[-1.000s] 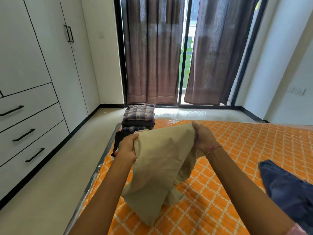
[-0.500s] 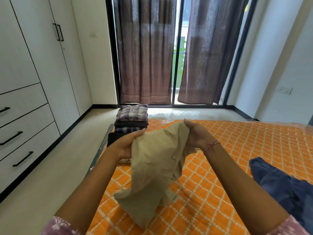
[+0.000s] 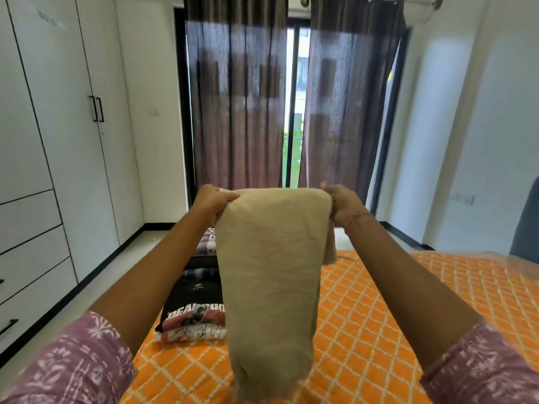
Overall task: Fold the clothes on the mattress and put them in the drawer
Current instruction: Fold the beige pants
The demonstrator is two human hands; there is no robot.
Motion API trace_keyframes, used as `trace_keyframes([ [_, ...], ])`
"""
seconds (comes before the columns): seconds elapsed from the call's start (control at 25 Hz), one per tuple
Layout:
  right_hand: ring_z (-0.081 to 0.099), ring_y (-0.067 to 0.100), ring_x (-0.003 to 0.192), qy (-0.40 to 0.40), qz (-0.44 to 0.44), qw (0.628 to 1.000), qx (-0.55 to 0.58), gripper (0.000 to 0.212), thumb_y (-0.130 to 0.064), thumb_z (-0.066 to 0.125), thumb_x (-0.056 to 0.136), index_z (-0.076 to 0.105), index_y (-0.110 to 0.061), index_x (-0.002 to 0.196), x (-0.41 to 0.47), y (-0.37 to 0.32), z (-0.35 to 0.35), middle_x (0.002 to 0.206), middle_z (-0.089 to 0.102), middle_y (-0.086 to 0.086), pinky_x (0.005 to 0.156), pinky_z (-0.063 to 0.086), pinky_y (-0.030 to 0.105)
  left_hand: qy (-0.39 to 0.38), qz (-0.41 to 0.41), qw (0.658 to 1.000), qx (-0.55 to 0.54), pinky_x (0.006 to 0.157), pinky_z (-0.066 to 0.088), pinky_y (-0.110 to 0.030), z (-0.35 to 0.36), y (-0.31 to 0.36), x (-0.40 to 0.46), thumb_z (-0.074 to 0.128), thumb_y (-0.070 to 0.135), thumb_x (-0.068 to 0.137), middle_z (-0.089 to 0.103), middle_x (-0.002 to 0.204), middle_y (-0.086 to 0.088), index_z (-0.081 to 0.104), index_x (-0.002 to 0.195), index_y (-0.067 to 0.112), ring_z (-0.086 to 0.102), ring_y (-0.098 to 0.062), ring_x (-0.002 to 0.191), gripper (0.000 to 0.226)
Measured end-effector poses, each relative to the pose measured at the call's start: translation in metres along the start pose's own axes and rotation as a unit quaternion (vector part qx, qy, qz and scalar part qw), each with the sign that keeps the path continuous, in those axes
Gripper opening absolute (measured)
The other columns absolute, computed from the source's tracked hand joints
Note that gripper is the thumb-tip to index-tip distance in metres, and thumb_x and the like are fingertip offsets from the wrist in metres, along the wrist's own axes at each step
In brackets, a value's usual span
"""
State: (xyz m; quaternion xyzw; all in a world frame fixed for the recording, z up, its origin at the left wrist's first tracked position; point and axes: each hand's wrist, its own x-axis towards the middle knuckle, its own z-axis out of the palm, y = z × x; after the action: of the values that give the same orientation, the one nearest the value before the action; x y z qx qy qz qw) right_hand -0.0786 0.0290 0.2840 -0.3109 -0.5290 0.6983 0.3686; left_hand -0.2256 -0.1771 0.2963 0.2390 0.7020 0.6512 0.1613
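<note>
A beige garment (image 3: 271, 275) hangs in front of me, stretched flat along its top edge. My left hand (image 3: 211, 202) grips its top left corner and my right hand (image 3: 342, 204) grips its top right corner, both raised above the orange patterned mattress (image 3: 379, 310). The garment's lower end reaches down to the mattress near me. Behind it on the mattress lies a row of folded clothes (image 3: 195, 316), the nearest a black printed T-shirt. White drawers (image 3: 32, 258) with black handles sit low in the wardrobe at the left.
A white wardrobe (image 3: 73, 141) lines the left wall, with bare floor (image 3: 116, 275) between it and the mattress. Dark curtains (image 3: 239, 112) cover a glass door straight ahead. A grey headboard (image 3: 525, 223) shows at the far right.
Both hands have lifted the beige garment up high and pulled its top edge taut, so it now hangs straight down. The view has tilted up, and the blue garment at right is out of sight.
</note>
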Motion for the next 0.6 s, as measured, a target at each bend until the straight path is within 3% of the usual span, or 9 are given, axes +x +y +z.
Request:
trace_keyframes([
  [0.08, 0.059, 0.027, 0.104, -0.047, -0.045, 0.998, -0.01, 0.066, -0.024, 0.075, 0.077, 0.044, -0.004, 0.132, -0.02, -0.004, 0.004, 0.122, 0.055, 0.013, 0.077, 0.054, 0.039, -0.091, -0.078, 0.982, -0.148, 0.042, 0.051, -0.023, 0.002, 0.02, -0.004, 0.058, 0.016, 0.092, 0.059, 0.068, -0.008, 0.057, 0.085, 0.003, 0.059, -0.019, 0.056, 0.015],
  [0.16, 0.05, 0.027, 0.116, -0.029, -0.098, 0.991, -0.083, 0.071, -0.011, 0.064, 0.087, 0.025, -0.009, 0.147, -0.029, -0.006, 0.003, 0.141, 0.041, 0.012, 0.089, 0.049, 0.04, -0.164, -0.068, 0.963, -0.203, 0.055, 0.056, -0.026, 0.004, 0.024, -0.003, 0.055, 0.013, 0.093, 0.061, 0.082, -0.008, 0.059, 0.095, 0.006, 0.062, -0.018, 0.068, 0.008],
  [0.24, 0.056, 0.022, 0.099, -0.025, -0.096, 0.994, -0.051, 0.05, -0.004, 0.053, 0.093, 0.039, -0.006, 0.141, -0.02, -0.014, -0.004, 0.126, 0.054, 0.011, 0.079, 0.05, 0.035, -0.184, -0.027, 0.98, -0.074, 0.068, 0.056, -0.032, 0.009, 0.018, -0.001, 0.059, 0.009, 0.09, 0.06, 0.096, -0.009, 0.058, 0.111, 0.01, 0.06, -0.02, 0.082, 0.021],
  [0.32, 0.057, 0.016, 0.075, -0.035, -0.065, 0.997, -0.036, 0.034, -0.003, 0.049, 0.095, 0.054, -0.001, 0.129, -0.024, -0.019, -0.007, 0.091, 0.062, 0.008, 0.066, 0.05, 0.03, -0.126, -0.024, 0.992, 0.023, 0.066, 0.052, -0.031, 0.013, 0.019, 0.0, 0.067, 0.013, 0.086, 0.059, 0.094, -0.01, 0.061, 0.106, 0.003, 0.057, -0.02, 0.08, 0.023],
  [0.36, 0.056, 0.014, 0.07, -0.025, -0.071, 0.996, -0.04, 0.031, -0.003, 0.052, 0.094, 0.058, 0.003, 0.124, -0.027, -0.017, -0.008, 0.083, 0.061, 0.006, 0.064, 0.05, 0.027, -0.099, -0.036, 0.994, 0.023, 0.059, 0.051, -0.028, 0.013, 0.019, 0.002, 0.068, 0.015, 0.085, 0.058, 0.088, -0.01, 0.061, 0.094, 0.001, 0.056, -0.018, 0.074, 0.018],
  [0.44, 0.055, 0.013, 0.066, 0.002, -0.081, 0.996, -0.038, 0.027, -0.004, 0.059, 0.089, 0.064, 0.004, 0.114, -0.032, -0.011, -0.011, 0.078, 0.061, 0.005, 0.055, 0.051, 0.024, -0.098, -0.089, 0.987, -0.092, 0.049, 0.05, -0.027, 0.016, 0.024, -0.004, 0.063, 0.017, 0.089, 0.053, 0.077, -0.006, 0.056, 0.081, 0.005, 0.051, -0.015, 0.064, 0.017],
  [0.48, 0.056, 0.014, 0.066, -0.002, -0.065, 0.998, -0.007, 0.024, -0.006, 0.06, 0.088, 0.066, 0.001, 0.11, -0.034, -0.008, -0.012, 0.079, 0.061, 0.005, 0.053, 0.051, 0.023, -0.113, -0.091, 0.977, -0.154, 0.05, 0.049, -0.028, 0.019, 0.021, -0.007, 0.061, 0.02, 0.09, 0.051, 0.077, -0.004, 0.057, 0.086, 0.006, 0.051, -0.015, 0.064, 0.015],
  [0.52, 0.056, 0.015, 0.069, -0.022, -0.049, 0.998, 0.027, 0.022, -0.008, 0.058, 0.089, 0.066, -0.004, 0.109, -0.035, -0.006, -0.013, 0.082, 0.061, 0.005, 0.055, 0.052, 0.025, -0.117, -0.074, 0.975, -0.175, 0.051, 0.05, -0.028, 0.022, 0.016, -0.006, 0.062, 0.023, 0.09, 0.052, 0.081, -0.003, 0.058, 0.105, 0.006, 0.053, -0.016, 0.067, 0.023],
  [0.6, 0.057, 0.016, 0.079, -0.067, -0.049, 0.994, 0.074, 0.03, -0.006, 0.051, 0.093, 0.059, -0.014, 0.121, -0.036, 0.0, -0.013, 0.097, 0.06, 0.005, 0.071, 0.053, 0.032, -0.124, -0.016, 0.986, -0.111, 0.058, 0.053, -0.03, 0.026, 0.004, -0.003, 0.065, 0.021, 0.089, 0.054, 0.099, -0.001, 0.02, 0.149, 0.015, 0.058, -0.018, 0.083, 0.075],
])
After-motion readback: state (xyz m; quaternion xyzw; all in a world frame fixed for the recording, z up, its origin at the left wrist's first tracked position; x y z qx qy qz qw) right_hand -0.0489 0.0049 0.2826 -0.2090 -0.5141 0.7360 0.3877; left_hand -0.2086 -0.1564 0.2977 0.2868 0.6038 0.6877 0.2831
